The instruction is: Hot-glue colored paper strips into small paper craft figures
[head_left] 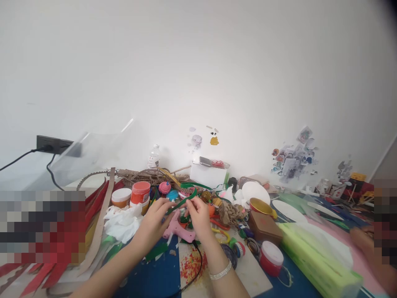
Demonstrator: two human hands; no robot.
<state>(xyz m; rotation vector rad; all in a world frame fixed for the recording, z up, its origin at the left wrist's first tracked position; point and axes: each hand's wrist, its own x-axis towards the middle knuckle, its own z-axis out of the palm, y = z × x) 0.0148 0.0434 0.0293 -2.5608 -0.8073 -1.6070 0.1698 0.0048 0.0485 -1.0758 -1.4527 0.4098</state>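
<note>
A narrow green strip [182, 202], seemingly paper, stretches between my two hands above the cluttered table. My left hand [156, 219] has its fingers closed on the strip's left part. Thumb and fingertips of my right hand [199, 213] pinch its right part, where the strip bends back in a loop. Just below them lies a pink hot glue gun [180, 230], its black cord [200, 258] running toward the front. Behind the hands are a pink coiled rosette [164, 188] and a blue one [173, 195].
Jars [141, 192] and crumpled white tissue [124, 223] stand left, beside long red strips [49, 275]. On the right are a brown box [265, 227], a red jar [272, 258] and a green tissue pack [319, 260]. Another person's arm [369, 256] reaches in at far right.
</note>
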